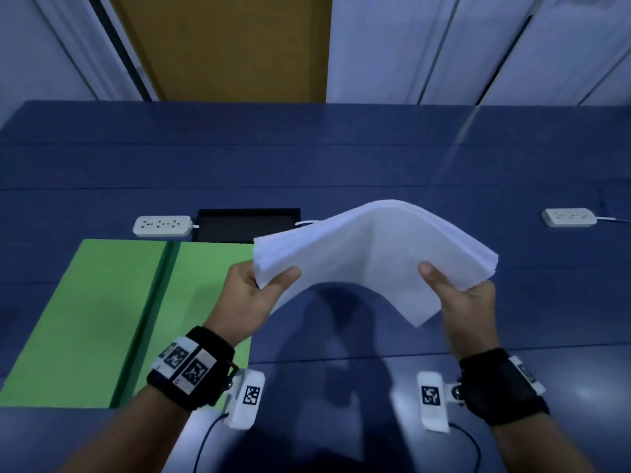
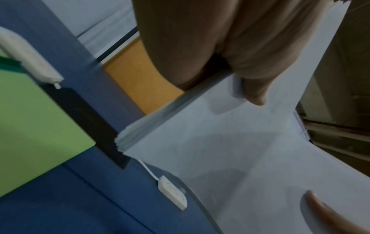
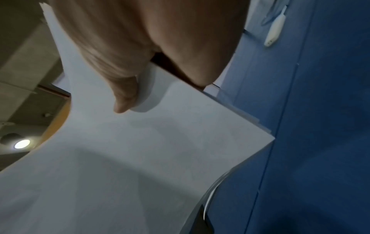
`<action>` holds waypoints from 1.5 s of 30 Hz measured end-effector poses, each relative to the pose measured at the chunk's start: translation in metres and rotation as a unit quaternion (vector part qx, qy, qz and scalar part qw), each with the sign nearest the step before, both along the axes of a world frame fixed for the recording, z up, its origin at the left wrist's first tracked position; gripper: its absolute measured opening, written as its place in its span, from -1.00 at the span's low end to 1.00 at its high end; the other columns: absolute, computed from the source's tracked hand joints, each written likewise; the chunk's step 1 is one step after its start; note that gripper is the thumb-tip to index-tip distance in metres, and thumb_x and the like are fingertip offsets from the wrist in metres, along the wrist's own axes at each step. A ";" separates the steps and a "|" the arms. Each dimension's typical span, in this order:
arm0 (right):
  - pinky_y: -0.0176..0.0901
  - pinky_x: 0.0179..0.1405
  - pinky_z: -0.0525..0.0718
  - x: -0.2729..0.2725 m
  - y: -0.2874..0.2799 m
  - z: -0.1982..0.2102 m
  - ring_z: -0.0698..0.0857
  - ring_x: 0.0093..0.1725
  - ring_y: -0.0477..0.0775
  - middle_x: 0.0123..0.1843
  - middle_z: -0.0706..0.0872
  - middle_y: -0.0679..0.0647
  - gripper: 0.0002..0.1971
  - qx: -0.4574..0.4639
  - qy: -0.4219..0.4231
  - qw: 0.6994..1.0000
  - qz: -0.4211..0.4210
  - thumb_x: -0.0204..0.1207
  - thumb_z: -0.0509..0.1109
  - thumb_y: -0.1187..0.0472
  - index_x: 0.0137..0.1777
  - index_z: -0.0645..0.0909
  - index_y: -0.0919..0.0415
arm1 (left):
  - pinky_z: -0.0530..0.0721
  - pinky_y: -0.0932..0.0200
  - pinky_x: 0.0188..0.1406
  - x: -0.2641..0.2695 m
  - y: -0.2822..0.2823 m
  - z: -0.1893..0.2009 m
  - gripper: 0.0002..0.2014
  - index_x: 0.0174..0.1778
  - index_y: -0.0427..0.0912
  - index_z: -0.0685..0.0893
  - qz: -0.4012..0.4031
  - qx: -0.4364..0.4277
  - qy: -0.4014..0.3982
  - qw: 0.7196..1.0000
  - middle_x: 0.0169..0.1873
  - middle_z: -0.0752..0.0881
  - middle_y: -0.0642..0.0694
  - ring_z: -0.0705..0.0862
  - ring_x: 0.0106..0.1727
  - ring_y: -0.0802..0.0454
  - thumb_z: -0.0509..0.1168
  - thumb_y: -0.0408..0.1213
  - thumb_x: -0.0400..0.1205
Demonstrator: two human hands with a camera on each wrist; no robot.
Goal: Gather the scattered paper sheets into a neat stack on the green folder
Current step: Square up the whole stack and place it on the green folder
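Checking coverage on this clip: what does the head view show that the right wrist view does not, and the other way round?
Only the head view shows the open green folder lying left of the hands, the black tray, the left hand and both wrist straps. Only the right wrist view shows a lit ceiling lamp past the paper's edge, and the sheet edges seen from close by. Both show the paper stack held bowed upward above the blue table, the right hand gripping its right end, thumb on top, and a white power strip.
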State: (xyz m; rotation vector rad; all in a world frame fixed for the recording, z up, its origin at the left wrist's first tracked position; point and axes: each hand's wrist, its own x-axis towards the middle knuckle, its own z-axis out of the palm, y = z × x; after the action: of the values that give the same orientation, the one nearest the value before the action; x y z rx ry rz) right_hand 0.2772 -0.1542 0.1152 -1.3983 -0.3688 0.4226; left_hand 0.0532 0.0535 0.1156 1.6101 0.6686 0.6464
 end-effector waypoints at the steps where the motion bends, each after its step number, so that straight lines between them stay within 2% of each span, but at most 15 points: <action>1: -0.21 0.09 0.82 0.005 -0.003 0.002 0.88 0.17 0.01 0.15 0.92 0.01 -0.72 0.009 -0.013 1.000 0.002 0.61 0.53 0.47 0.18 0.82 0.12 | 0.76 0.27 0.17 0.000 0.005 0.001 -0.76 0.06 0.20 0.87 -0.004 0.014 0.004 1.000 0.07 0.89 0.09 0.82 0.12 0.18 0.52 -0.30 0.63; 6: -0.02 0.23 0.84 0.015 -0.024 -0.055 0.89 0.10 0.00 0.09 0.93 0.00 -0.68 -0.120 0.008 0.992 0.040 0.46 0.65 0.43 0.20 0.84 0.20 | 0.75 0.28 0.14 -0.001 0.009 -0.060 -0.70 0.17 -0.18 0.86 -0.040 -0.035 0.090 0.994 0.09 0.89 0.07 0.85 0.14 0.13 0.61 -0.43 0.53; 8: 0.10 0.33 0.81 0.014 -0.025 -0.086 0.89 0.15 0.07 0.12 0.93 0.04 -0.67 -0.160 0.044 0.985 0.049 0.46 0.67 0.44 0.19 0.85 0.18 | 0.76 0.08 0.31 0.000 0.008 -0.099 -0.65 0.25 -0.26 0.84 -0.047 -0.032 0.135 0.989 0.20 0.85 -0.02 0.82 0.29 -0.02 0.62 -0.45 0.53; 11: -0.07 0.15 0.85 0.018 -0.018 -0.104 0.88 0.18 0.14 0.09 0.93 0.02 -0.74 -0.149 0.079 0.986 0.012 0.50 0.65 0.43 0.12 0.84 0.13 | 0.78 -0.13 0.29 0.016 0.005 -0.119 -0.58 0.21 -0.27 0.85 -0.013 -0.033 0.173 0.984 0.13 0.88 -0.11 0.84 0.18 0.05 0.61 -0.12 0.50; 13: -0.16 0.01 0.86 0.020 -0.009 -0.093 0.88 0.19 0.23 0.05 0.94 0.01 -0.82 -0.154 0.077 0.985 0.019 0.55 0.63 0.36 0.10 0.84 0.13 | 0.83 -0.06 0.11 0.030 0.002 -0.104 -0.56 0.13 -0.15 0.87 0.021 -0.018 0.193 0.981 0.00 0.90 -0.01 0.87 0.07 0.09 0.57 0.11 0.50; 17: -0.13 0.07 0.86 0.015 0.004 -0.029 0.89 0.11 0.00 0.09 0.93 -0.01 -0.82 -0.081 0.013 0.996 0.016 0.62 0.56 0.38 0.14 0.83 0.15 | 0.81 0.11 -0.09 0.035 0.000 -0.043 -0.95 -0.03 -0.05 0.87 0.078 0.007 0.091 0.993 -0.16 0.89 0.19 0.84 -0.12 0.27 0.52 -0.19 0.65; 20: -0.23 0.13 0.82 0.009 -0.002 0.002 0.86 0.21 -0.02 0.20 0.90 0.02 -0.73 0.023 -0.032 0.999 0.011 0.62 0.52 0.47 0.17 0.83 0.11 | 0.81 0.26 -0.08 0.025 -0.003 -0.011 -0.89 -0.06 0.02 0.86 0.106 -0.001 -0.015 0.994 -0.12 0.90 0.16 0.85 -0.08 0.21 0.51 -0.32 0.64; 23: -0.05 0.25 0.83 0.003 -0.006 -0.048 0.85 0.24 -0.02 0.22 0.90 -0.03 -0.74 -0.058 -0.001 0.998 0.024 0.53 0.64 0.30 0.17 0.85 0.04 | 0.82 0.22 -0.02 0.020 -0.001 -0.056 -0.91 -0.08 0.03 0.85 0.112 -0.056 0.032 0.992 -0.12 0.90 0.15 0.86 -0.04 0.16 0.59 -0.25 0.59; 26: 0.26 0.37 0.78 -0.004 -0.017 -0.135 0.86 0.21 0.12 0.07 0.92 -0.05 -0.52 -0.214 0.075 0.973 0.048 0.20 0.80 -0.24 0.04 0.84 -0.02 | 0.70 0.13 0.21 0.010 0.000 -0.139 -0.70 0.14 -0.07 0.82 0.060 -0.079 0.198 0.975 0.08 0.87 -0.02 0.83 0.22 -0.07 0.63 -0.09 0.53; 29: 0.33 0.32 0.77 -0.002 -0.016 -0.179 0.84 0.12 0.22 -0.04 0.87 -0.02 -0.83 -0.291 0.072 0.954 0.030 0.46 0.74 0.07 -0.12 0.77 -0.05 | 0.67 0.04 0.26 0.009 0.007 -0.179 -0.65 0.22 -0.27 0.78 0.032 -0.014 0.269 0.963 0.10 0.83 -0.14 0.78 0.22 -0.12 0.53 -0.12 0.63; 33: 0.33 0.26 0.81 0.007 -0.024 -0.156 0.87 0.04 -0.01 -0.06 0.93 -0.09 -0.96 -0.294 0.028 0.954 0.052 0.56 0.66 0.17 -0.08 0.86 0.03 | 0.81 -0.10 -0.11 -0.003 0.010 -0.151 -0.59 -0.01 -0.24 0.83 0.044 0.006 0.256 0.966 -0.25 0.85 -0.10 0.82 -0.20 -0.05 0.45 0.08 0.52; 37: 0.04 0.24 0.83 0.020 -0.030 -0.095 0.88 0.17 -0.01 0.10 0.93 -0.05 -0.84 -0.223 0.006 0.971 0.082 0.56 0.64 0.25 0.12 0.88 0.14 | 0.78 0.27 -0.12 -0.009 0.012 -0.091 -0.85 -0.05 -0.22 0.85 -0.004 0.032 0.187 0.982 -0.17 0.89 0.03 0.82 -0.16 0.36 0.59 -0.21 0.60; 39: -0.12 0.22 0.82 0.025 -0.030 -0.072 0.87 0.20 -0.02 0.17 0.92 0.00 -0.78 -0.165 0.013 0.981 0.102 0.59 0.60 0.34 0.22 0.86 0.22 | 0.78 0.29 0.07 -0.006 0.016 -0.070 -0.80 0.11 -0.14 0.88 -0.038 -0.037 0.120 0.991 0.02 0.91 0.06 0.85 0.06 0.24 0.57 -0.38 0.59; 42: -0.09 0.18 0.84 0.029 -0.019 -0.070 0.88 0.21 0.09 0.18 0.91 0.05 -0.75 -0.157 0.053 0.979 0.118 0.58 0.59 0.36 0.23 0.84 0.19 | 0.80 0.05 0.24 0.007 0.017 -0.071 -0.67 0.30 -0.09 0.76 -0.032 -0.161 0.091 0.982 0.20 0.86 -0.02 0.83 0.23 0.03 0.50 -0.43 0.63; 45: -0.08 0.04 0.86 0.021 -0.009 -0.073 0.88 0.19 0.27 0.10 0.93 0.09 -0.79 -0.188 0.075 0.974 0.101 0.51 0.64 0.30 0.14 0.86 0.19 | 0.75 -0.21 0.35 0.009 0.002 -0.079 -0.73 0.27 -0.05 0.77 -0.008 -0.155 0.117 0.981 0.17 0.87 -0.01 0.82 0.27 -0.11 0.49 -0.37 0.66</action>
State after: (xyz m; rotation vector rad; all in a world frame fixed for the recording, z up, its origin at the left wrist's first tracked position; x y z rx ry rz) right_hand 0.2983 -0.1634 0.0418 -1.6907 -0.3181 0.7933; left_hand 0.0625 0.0553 0.0364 1.4076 0.8824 0.3213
